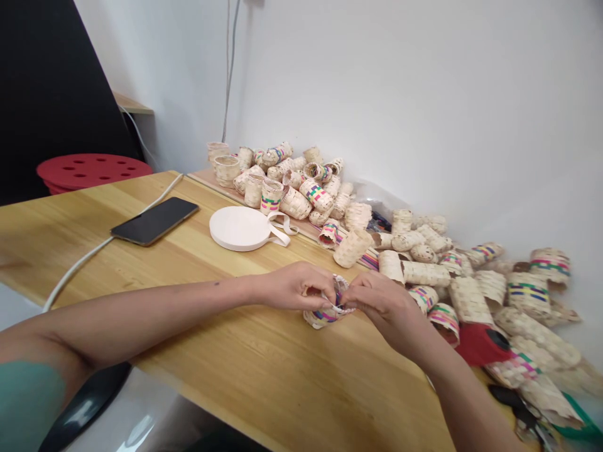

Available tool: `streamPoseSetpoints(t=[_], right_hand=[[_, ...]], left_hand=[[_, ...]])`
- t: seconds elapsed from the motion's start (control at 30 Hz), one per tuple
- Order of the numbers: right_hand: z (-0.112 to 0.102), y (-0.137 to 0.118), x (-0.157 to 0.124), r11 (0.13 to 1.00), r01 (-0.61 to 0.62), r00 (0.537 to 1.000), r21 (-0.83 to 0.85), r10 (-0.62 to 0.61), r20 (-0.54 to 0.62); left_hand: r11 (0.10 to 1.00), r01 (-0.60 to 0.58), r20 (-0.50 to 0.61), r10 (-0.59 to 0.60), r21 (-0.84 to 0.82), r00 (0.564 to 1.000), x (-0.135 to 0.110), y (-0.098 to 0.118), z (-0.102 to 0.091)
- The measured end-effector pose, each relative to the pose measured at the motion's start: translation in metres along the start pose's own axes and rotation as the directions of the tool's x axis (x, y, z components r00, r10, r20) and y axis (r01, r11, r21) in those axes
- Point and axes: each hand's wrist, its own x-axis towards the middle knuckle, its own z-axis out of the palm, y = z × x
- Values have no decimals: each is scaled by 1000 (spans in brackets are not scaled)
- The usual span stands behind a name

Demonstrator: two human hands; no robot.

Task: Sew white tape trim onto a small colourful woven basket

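Both my hands meet over one small woven basket [323, 316] with pink, green and yellow bands, lying on the wooden table [211, 263]. My left hand [294, 286] grips its left side with curled fingers. My right hand [377, 301] pinches a white strip [340, 306] at the basket's rim. Part of the basket is hidden under my fingers.
Several similar woven baskets [311, 188] are heaped along the wall from the middle back to the right edge. A roll of white tape [241, 227], a dark phone [154, 220] on a white cable, a red spool [483, 344], scissors [518, 408] and red stools [92, 169] are nearby.
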Motion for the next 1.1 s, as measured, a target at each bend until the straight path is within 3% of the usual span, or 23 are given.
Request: streamPoseSetpoints(t=[0.4, 0.83, 1.1], right_hand=[[-1, 3, 6, 1000, 26, 999, 1, -26, 47], [-2, 4, 15, 997, 77, 989, 7, -77, 125], [-14, 5, 16, 974, -197, 969, 109, 176, 176]], left_hand=[[999, 8, 34, -7, -35, 999, 0, 1, -3], [1000, -9, 0, 9, -11, 1000, -1, -5, 2], [999, -11, -36, 9, -51, 999, -1, -7, 3]])
